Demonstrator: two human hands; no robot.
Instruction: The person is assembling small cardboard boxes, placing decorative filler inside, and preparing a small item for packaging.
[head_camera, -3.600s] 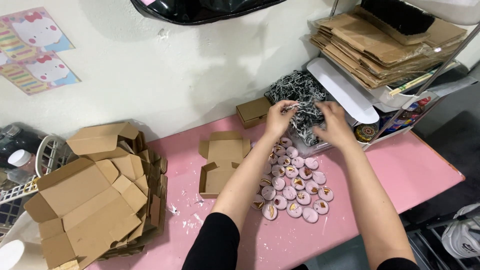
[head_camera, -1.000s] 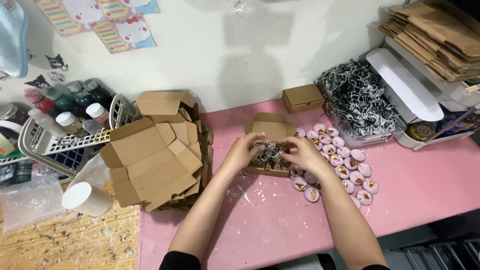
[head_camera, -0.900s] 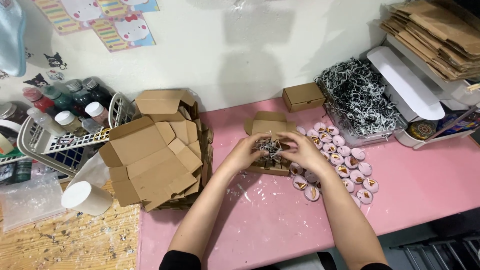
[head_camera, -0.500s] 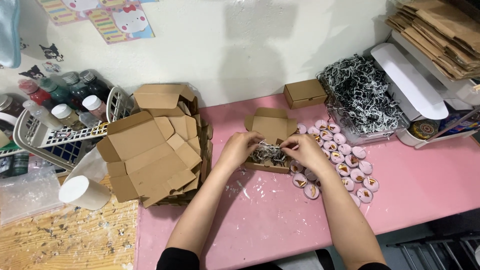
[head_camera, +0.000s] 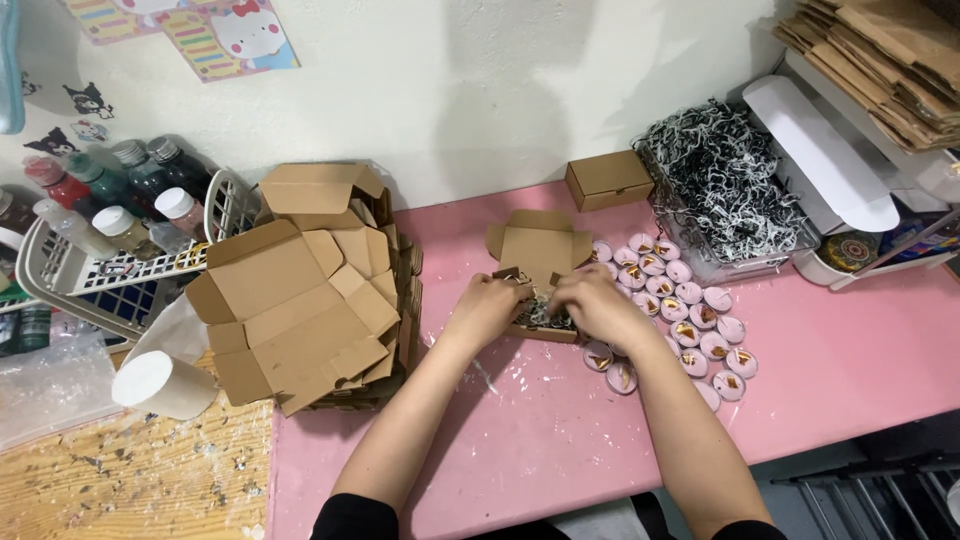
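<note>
1. Both hands met over a small open cardboard box (head_camera: 540, 262) near the middle of the pink worktop (head_camera: 850, 370). The box's lid flap stood open on the far side, toward the wall.
2. The left hand (head_camera: 487, 305) had its fingers curled down at the box's left edge, pressing into the black-and-white shredded paper filling (head_camera: 545, 314) inside. Whether it gripped any strands or only pushed on them could not be told.
3. The right hand (head_camera: 588, 302) lay with fingers bent over the box's right half, also on the filling; it hid most of the box's inside, so its hold could not be made out either.
4. The box lay directly under the hands, straight ahead of the person. Its long axis ran left to right, and each hand covered one end, so neither was clearly nearer.
5. Just to the right of the box, touching or nearly so, a cluster of small round pink candles (head_camera: 690, 312) lay on the worktop, closest to the right hand.
6. Farther right stood a tray heaped with more shredded paper (head_camera: 720, 180), and behind the open box sat a closed small brown box (head_camera: 608, 180).
7. To the left, well apart from the hands, a stack of unfolded flat box blanks (head_camera: 300, 290) rested at the worktop's edge.
</note>
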